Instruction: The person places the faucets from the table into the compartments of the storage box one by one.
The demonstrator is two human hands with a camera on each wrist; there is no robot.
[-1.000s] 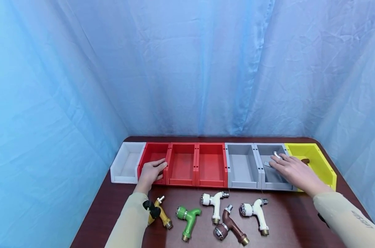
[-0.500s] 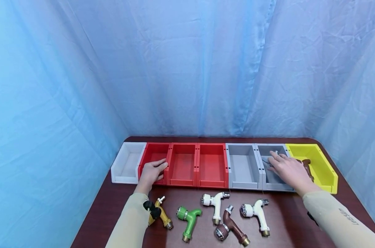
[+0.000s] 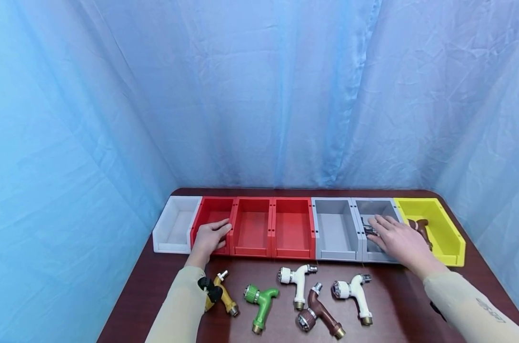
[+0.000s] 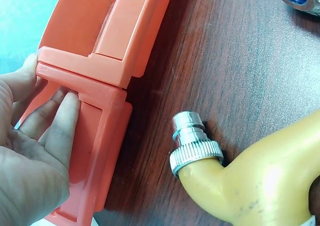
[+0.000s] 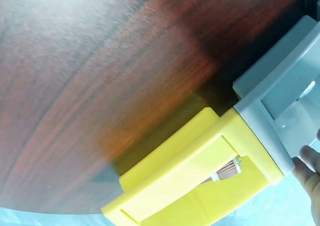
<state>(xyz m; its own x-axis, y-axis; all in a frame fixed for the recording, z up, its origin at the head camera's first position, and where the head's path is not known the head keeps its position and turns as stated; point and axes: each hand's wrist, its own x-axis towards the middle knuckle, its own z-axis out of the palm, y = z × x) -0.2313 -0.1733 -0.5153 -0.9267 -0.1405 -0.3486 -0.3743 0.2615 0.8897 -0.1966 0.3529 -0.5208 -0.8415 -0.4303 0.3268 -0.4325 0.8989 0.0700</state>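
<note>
My left hand (image 3: 210, 240) pinches the side wall of a red bin (image 4: 92, 136), thumb on one side and fingers inside. A yellow tap (image 4: 250, 181) with a ribbed chrome nozzle lies on the table beside that forearm. My right hand (image 3: 398, 238) reaches into the right grey bin (image 3: 381, 257), thumb and forefinger around a chrome metal piece (image 3: 369, 230); the hand hides most of it. In the right wrist view, only fingertips (image 5: 305, 168) show, at the grey bin's edge. A brown tap (image 3: 422, 231) lies in the yellow bin (image 3: 450, 238) beside this hand.
In front of the bins lie a green tap (image 3: 261, 305), two white taps, one left (image 3: 300, 286) and one right (image 3: 359, 297), and another brown tap (image 3: 321, 312). A white bin (image 3: 171, 247) ends the row at left. Blue curtains (image 3: 259, 95) surround the table (image 3: 396, 309).
My right hand has shifted slightly left within the grey bin. The chrome piece has moved from above the fingers to their left. More of the brown tap shows. My left hand stays put.
</note>
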